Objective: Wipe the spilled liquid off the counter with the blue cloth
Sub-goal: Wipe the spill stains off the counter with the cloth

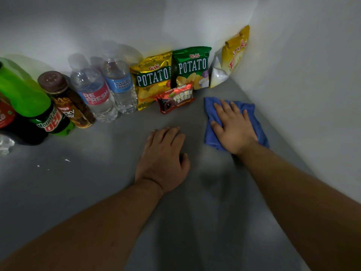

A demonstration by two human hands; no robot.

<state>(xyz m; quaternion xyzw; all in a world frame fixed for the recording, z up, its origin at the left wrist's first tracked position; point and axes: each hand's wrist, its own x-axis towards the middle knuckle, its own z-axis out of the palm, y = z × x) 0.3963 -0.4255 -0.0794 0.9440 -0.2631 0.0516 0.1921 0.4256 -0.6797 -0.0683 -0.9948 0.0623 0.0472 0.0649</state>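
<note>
along the back wall (pixel 97 26), which is plain white, a row of drinks and snacks stands on a grey counter (pixel 97 182). at the far left edge is a dark bottle with a red label (pixel 4 116), then a green mountain dew bottle (pixel 39 112), a brown bottle with a brown cap (pixel 66 102), and two clear water bottles, one labelled refresh (pixel 93 94) and one with a blue label (pixel 121 85). in front of these, a few small bright drops (pixel 66 159) glint on the surface.

next come a yellow potato chip bag (pixel 154 79) and a green potato chip bag (pixel 192 67), both leaning on the wall, with a red fudgee barr pack (pixel 176 100) lying just in front of them. a yellow and white snack bag (pixel 230 57) leans in the corner where the back wall meets the white side wall (pixel 312 75).

the left hand (pixel 164 157) rests on the bare counter near the middle, fingers loosely curled, with nothing in it. to its right, near the side wall, the blue cloth (pixel 209 110) lies rumpled on the counter. the right hand (pixel 232 128) lies palm down on top of it, fingers straight and slightly spread, pressing it to the surface.
</note>
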